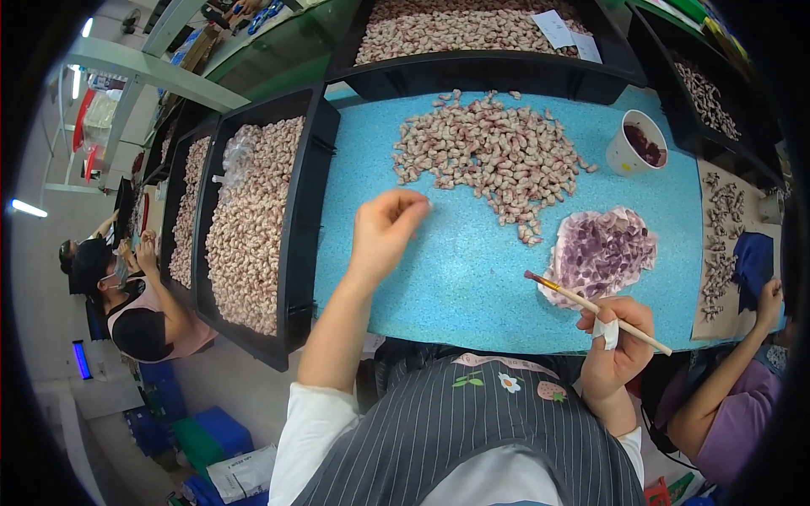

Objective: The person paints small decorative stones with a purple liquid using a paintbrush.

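My right hand (620,341) is closed round a thin wooden paintbrush (595,310), with white wrapping at a finger. The dark red brush tip points left, over the lower edge of a pale, uneven pad (603,253) blotched with purple. My left hand (384,232) hovers above the blue tabletop (456,287), thumb and fingertips pinched together; a tiny pale bit may show at the tips, too small to name. Beyond it spreads a loose pile of small cream pieces tinged with red (489,152). A white paper cup (637,143) with dark red contents stands to the right.
Black trays (295,228) full of similar pieces flank the left side; another large tray (498,72) lies at the back. Further right is a dark tray (717,126) beside a tan board (713,329) with rows of pieces. Co-workers sit at left (156,316) and right (726,396).
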Demonstrator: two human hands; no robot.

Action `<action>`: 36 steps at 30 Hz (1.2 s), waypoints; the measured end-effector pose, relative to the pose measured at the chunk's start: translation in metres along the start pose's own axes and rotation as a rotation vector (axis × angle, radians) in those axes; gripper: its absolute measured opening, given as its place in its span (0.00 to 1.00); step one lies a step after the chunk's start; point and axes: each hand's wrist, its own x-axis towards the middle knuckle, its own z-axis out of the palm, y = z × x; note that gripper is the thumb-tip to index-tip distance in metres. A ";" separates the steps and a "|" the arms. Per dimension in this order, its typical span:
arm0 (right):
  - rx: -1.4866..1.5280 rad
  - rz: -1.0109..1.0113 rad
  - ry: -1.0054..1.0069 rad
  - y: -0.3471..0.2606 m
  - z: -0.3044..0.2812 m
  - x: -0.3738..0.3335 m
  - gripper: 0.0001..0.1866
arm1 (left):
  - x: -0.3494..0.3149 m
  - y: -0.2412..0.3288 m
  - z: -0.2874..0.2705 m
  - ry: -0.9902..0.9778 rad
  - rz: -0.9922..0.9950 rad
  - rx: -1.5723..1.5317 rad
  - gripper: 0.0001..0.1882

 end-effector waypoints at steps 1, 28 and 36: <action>0.024 0.029 0.022 -0.001 0.000 -0.001 0.07 | -0.014 0.004 0.004 -0.071 0.011 -0.339 0.08; -0.096 -0.158 -0.195 -0.009 0.014 0.018 0.09 | -0.077 0.032 0.030 -0.313 0.090 -0.949 0.07; -0.132 -0.133 -0.103 -0.003 0.013 0.014 0.09 | -0.075 0.028 0.030 -0.332 0.045 -1.021 0.06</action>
